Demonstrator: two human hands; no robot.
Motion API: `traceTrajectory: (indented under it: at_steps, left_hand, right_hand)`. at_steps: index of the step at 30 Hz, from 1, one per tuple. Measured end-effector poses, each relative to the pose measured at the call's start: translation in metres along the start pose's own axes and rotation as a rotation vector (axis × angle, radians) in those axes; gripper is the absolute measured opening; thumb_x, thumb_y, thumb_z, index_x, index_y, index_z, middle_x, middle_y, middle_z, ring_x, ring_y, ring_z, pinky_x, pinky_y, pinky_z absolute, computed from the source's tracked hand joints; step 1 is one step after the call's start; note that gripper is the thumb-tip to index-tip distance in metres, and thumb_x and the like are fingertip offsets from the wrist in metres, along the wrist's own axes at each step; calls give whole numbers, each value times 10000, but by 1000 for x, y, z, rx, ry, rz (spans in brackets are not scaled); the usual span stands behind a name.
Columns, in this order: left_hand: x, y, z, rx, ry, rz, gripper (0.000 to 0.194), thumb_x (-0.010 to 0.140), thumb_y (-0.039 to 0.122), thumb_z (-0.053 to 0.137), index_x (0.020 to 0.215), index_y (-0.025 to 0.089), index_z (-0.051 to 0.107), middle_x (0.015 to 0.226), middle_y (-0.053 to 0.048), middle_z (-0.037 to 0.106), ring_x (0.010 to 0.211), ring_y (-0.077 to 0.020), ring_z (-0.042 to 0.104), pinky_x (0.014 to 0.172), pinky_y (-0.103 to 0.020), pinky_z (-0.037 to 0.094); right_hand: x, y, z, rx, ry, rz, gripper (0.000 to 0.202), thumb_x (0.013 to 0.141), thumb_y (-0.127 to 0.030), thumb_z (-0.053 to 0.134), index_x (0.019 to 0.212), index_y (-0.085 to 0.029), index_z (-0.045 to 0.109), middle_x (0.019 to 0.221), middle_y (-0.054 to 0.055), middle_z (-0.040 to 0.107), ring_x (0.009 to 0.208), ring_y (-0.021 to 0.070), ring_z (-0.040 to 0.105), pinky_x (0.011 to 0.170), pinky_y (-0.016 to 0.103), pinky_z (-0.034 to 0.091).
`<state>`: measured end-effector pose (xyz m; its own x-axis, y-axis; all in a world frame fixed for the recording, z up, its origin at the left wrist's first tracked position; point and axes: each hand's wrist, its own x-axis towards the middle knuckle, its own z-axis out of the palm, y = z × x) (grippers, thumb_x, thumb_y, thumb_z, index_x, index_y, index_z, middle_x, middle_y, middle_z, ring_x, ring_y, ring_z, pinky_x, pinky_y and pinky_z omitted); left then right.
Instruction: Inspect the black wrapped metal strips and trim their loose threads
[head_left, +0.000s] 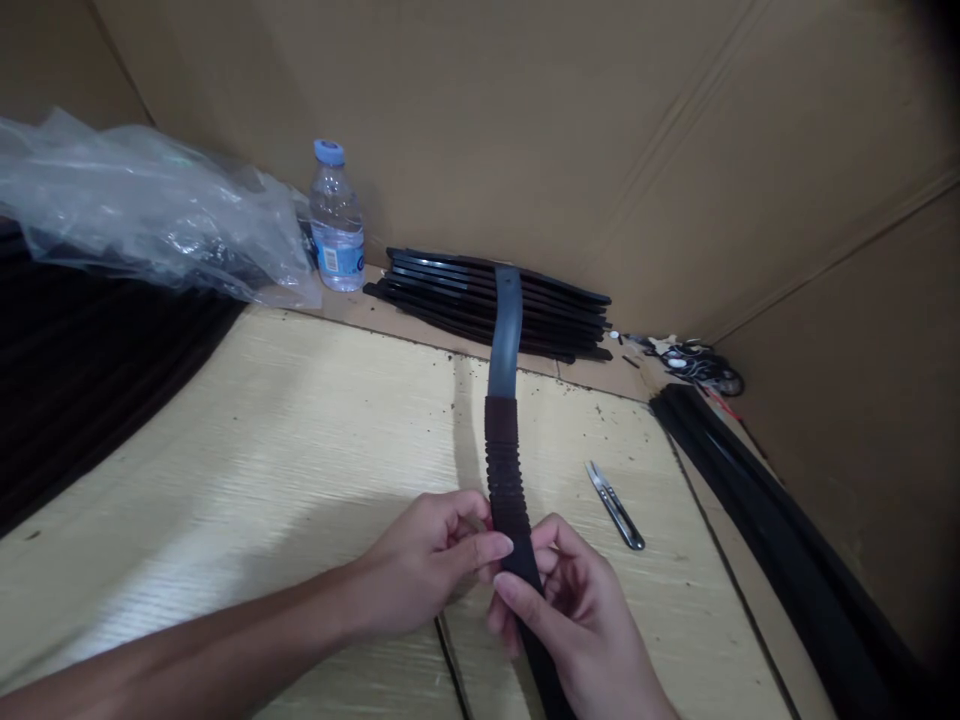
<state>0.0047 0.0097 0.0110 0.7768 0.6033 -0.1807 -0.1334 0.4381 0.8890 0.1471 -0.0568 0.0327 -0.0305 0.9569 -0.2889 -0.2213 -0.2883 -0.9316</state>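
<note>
The scene is dimly lit, with a muted cast. A pale glare is thrown back by the wooden tabletop at lower left, and bright glints are scattered over the plastic bag. A soft-edged shadow is laid just left of the dark strip, and a broader one is cast beside the left hand. Detail is swallowed in the dark pile at far left. The upper right corner and right edge are blackened by blurred vignetting. The bottle's small print is smeared.
</note>
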Motion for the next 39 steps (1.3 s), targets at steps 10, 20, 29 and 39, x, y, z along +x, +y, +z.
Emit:
traceTrajectory:
  at_steps: [10, 20, 29, 39]
  left_hand:
    - [-7, 3, 2, 135, 24, 51, 278, 861, 390, 523, 845, 116, 570, 720, -61, 656, 658, -157, 603, 627, -265, 435]
    - [-7, 2, 3, 185, 79, 42, 297, 844, 411, 545, 868, 118, 585, 675, -13, 598, 537, -86, 478, 481, -198, 305]
    - [-7, 0, 5, 169, 49, 59, 269, 855, 391, 543, 789, 130, 532, 645, -21, 609, 553, -104, 539, 487, -198, 326]
    - [-5, 4, 7, 147, 116, 65, 278, 852, 386, 536, 757, 124, 528, 673, -9, 556, 610, -114, 495, 560, -236, 341]
  right_hand:
    - [-1, 8, -2, 10, 33, 76, 345, 881, -460, 505, 691, -182, 430, 520, -26, 585, 324, 49, 441, 316, 139, 330]
    - [0, 7, -3, -20, 39, 147, 388, 859, -503, 514, 659, -183, 426, 444, -42, 563, 258, 49, 426, 257, 119, 294]
    - [2, 3, -1, 141, -23, 106, 326, 869, -437, 539, 699, -188, 414, 552, -19, 619, 347, 55, 486, 343, 136, 351]
    - [3, 11, -2, 73, 40, 161, 365, 863, -478, 526, 673, -177, 440, 455, -36, 578, 241, 46, 424, 237, 112, 302]
